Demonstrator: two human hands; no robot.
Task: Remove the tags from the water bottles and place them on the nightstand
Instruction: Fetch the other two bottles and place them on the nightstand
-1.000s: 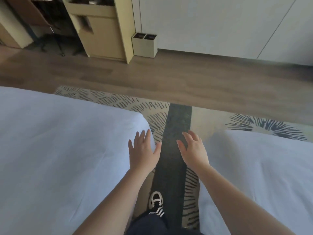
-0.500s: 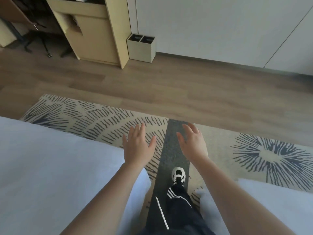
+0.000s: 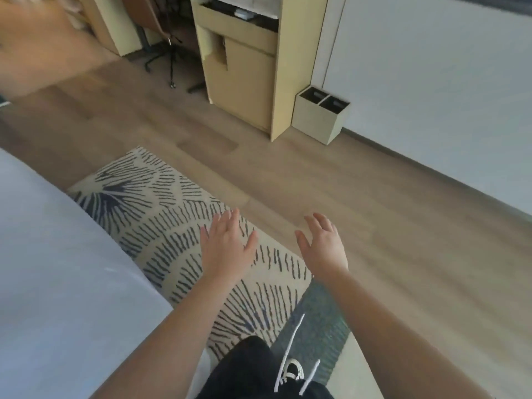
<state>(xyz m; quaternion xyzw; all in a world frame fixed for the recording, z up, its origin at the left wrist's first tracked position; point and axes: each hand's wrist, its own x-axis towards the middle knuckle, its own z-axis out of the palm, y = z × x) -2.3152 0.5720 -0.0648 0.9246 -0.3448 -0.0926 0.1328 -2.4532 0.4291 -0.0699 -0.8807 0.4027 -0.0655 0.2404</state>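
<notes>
— Changed since a moment ago?
— Swung left and stepped forward: right-hand bed gone from sight, more wood floor [image 3: 374,203] showing, cabinet [image 3: 244,70] and bin closer and slid toward the middle.

— Water bottles, tags, nightstand?
— Nowhere in view, so no telling where they lie relative to either hand.

— Hands, then?
— Left hand [image 3: 227,249] out in front, palm down, fingers spread and loose, holding nothing, hovering over the patterned rug [image 3: 161,214]. Right hand [image 3: 324,246] beside it, a gap apart, likewise spread and empty, over the rug's edge where it meets the wood floor.

— Further out?
— White bed [image 3: 57,283] along the left, its corner just beside the left forearm. Dark trousers with white stripes [image 3: 259,370] at the bottom, a white shoe [image 3: 292,371] on the rug's grey band [image 3: 319,323]. Beyond the rug, bare wood floor up to a pale wooden cabinet with a drawer pulled partly open; a two-compartment beige bin [image 3: 319,116] just beside its right side, against the white wall [image 3: 431,82]. Black chair legs [image 3: 169,59] left of the cabinet — blurred.
</notes>
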